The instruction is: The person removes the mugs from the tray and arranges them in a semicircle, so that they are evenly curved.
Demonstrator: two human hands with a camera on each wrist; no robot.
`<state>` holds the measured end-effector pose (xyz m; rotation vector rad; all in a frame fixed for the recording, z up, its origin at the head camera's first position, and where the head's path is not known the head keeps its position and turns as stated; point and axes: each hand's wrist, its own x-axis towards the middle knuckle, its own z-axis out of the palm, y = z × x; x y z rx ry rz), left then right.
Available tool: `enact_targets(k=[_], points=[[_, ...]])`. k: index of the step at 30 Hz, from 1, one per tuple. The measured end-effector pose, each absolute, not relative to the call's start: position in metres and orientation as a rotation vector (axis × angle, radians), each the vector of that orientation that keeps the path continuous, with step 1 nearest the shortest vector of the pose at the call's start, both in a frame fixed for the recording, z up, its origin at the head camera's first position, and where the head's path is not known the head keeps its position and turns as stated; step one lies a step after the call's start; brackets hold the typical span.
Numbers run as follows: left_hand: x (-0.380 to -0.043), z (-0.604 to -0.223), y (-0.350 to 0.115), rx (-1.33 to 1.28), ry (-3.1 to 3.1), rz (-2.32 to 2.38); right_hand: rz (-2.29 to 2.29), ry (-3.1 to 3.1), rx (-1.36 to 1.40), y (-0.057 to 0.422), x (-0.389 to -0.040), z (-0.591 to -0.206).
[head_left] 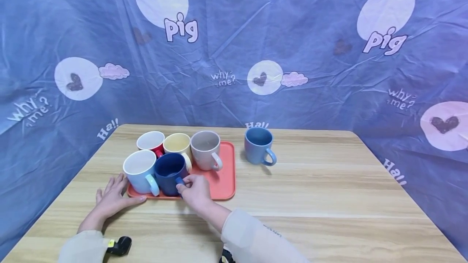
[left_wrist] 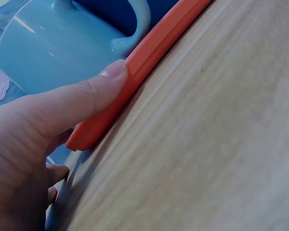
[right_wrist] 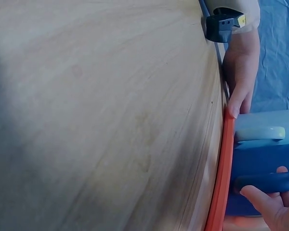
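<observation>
My right hand (head_left: 197, 193) pinches the handle of a dark blue mug (head_left: 169, 173), which stands upright at the front of a coral-red tray (head_left: 226, 182). In the right wrist view the thumb lies against that handle (right_wrist: 267, 182). At the tray's front left corner my left hand (head_left: 114, 200) rests with fingers spread; its thumb (left_wrist: 94, 94) presses the rim in the left wrist view. A light blue mug (head_left: 139, 171) stands between that hand and the dark blue mug. Behind them on the tray are a red mug with white inside (head_left: 150, 141), a cream mug (head_left: 177, 144) and a grey mug (head_left: 205, 151).
A medium blue mug (head_left: 258, 147) stands on the wooden table (head_left: 310, 198), right of the tray, its handle towards the front right. A blue printed cloth (head_left: 226, 44) hangs behind the table. Black devices (head_left: 122, 246) are worn at the wrists.
</observation>
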<state>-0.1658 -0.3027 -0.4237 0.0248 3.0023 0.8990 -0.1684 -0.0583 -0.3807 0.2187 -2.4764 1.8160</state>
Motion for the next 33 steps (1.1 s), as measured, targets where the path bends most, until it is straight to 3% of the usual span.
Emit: enact_targets(k=[33], points=[[-0.168, -0.427, -0.306, 0.047, 3.017, 0.892, 2.06, -2.424, 0.279, -0.038, -0.158, -0.357]])
